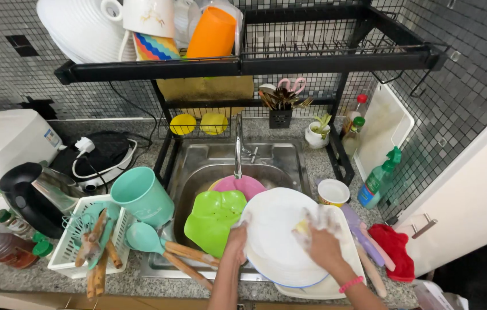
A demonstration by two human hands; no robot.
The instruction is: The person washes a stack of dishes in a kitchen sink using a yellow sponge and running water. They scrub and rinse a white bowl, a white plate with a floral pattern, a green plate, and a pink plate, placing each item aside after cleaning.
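We hold the round white ceramic plate [278, 241] over the front edge of the steel sink [197, 166], our left hand [235, 240] gripping its left rim. Our soapy right hand [324, 244] presses a yellow sponge [302, 228] against the plate's face. A green leaf-shaped plastic dish [213, 218] lies just beside it.

Small grey mosaic wall tiles [467, 92] across the top and right; speckled granite bench [140, 287] below; white cabinet door [473, 201] at lower right.
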